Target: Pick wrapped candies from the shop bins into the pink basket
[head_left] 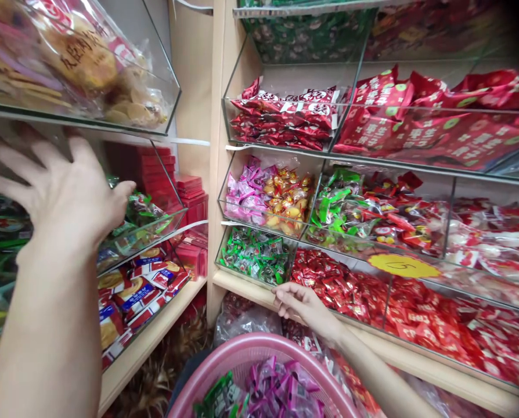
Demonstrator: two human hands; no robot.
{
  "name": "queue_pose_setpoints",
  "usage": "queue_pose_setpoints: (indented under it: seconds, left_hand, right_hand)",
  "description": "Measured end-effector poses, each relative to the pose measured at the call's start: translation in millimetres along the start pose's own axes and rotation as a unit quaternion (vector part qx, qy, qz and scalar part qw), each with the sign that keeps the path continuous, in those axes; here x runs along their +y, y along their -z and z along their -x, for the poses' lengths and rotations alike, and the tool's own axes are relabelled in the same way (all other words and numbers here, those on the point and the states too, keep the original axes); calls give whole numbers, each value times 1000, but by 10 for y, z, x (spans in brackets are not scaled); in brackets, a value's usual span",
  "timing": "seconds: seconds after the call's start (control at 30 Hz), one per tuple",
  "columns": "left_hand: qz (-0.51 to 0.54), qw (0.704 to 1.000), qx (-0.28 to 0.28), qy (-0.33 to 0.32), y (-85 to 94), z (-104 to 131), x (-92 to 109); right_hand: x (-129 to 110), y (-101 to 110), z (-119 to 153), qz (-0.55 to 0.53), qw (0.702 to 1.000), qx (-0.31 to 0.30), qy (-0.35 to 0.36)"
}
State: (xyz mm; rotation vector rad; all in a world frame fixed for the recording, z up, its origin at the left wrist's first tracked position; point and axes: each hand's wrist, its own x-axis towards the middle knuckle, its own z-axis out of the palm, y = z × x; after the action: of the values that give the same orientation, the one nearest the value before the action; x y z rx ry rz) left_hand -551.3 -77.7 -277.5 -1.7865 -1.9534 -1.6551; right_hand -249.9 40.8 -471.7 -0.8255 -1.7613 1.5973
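Note:
My left hand (63, 180) is raised at the left with its fingers spread, holding nothing, in front of a shelf bin of green packets. Past its thumb, small green-wrapped sweets (144, 210) lie in that bin. At the centre, my right hand (301, 305) hovers by the lower shelf edge with its fingers curled together; anything between them is too small to make out. Just above it is a bin of green sweets (256, 255), beside red-wrapped sweets (338, 284). Below, a pink basket (211, 363) holds purple-wrapped sweets (281, 386) and green packets (220, 397).
Clear-fronted bins of red packets (372, 110) and mixed sweets fill the right shelves. A yellow price tag (403, 266) hangs there. Red boxes (190, 197) stand in the corner. Bagged snacks (85, 58) overhang at upper left. Plastic bags (246, 322) lie under the shelf.

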Motion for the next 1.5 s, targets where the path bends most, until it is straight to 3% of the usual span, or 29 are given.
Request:
queue_pose_setpoints:
  seconds: [0.03, 0.1, 0.17, 0.27, 0.37, 0.47, 0.57, 0.73, 0.9, 1.1, 1.27, 1.4, 1.5]
  left_hand:
    - [-56, 996, 48, -46, -33, 19, -46]
    - [-198, 954, 185, -126, -132, 91, -93]
    - [-283, 921, 229, -140, -262, 182, -68]
    - [-321, 919, 190, -125, -500, 320, 48]
    - [-306, 931, 143, -139, -795, 465, 92]
    - [-262, 948, 95, -152, -1125, 634, -57]
    - [-240, 959, 40, -147, -1426, 816, -352]
    - [-186, 980, -19, -62, -1776, 1081, -766]
    - [-83, 995, -54, 3, -2008, 1255, -920]
    - [32, 997, -56, 30, -2130, 1370, -1010]
    - [-5, 998, -63, 13, -2169, 1430, -1090]
    - [-15, 998, -52, -9, -2170, 1343, -1094]
    - [51, 997, -46, 30, -2172, 1162, -1020]
  right_hand:
    - [15, 22, -24, 19, 1000, 7, 12]
    - [32, 59, -96, 86, 995, 26, 52]
    - [30, 72, -210, 193, 974, 52, 111]
    - [2, 27, -467, 379, 908, 80, 159]
    - [5, -70, -777, 493, 856, 97, 124]
    - [83, -141, -1043, 514, 845, 121, 86]
    - [202, -146, -1192, 522, 840, 136, 52]
    - [326, -117, -1251, 527, 838, 135, 33]
    - [335, -116, -1258, 514, 845, 149, 19]
    - [348, -113, -1234, 478, 865, 145, 45]
    - [321, -115, -1222, 454, 873, 164, 75]
    - [301, -129, -1233, 298, 909, 241, 161]
    - [291, -154, -1239, 102, 947, 234, 197]
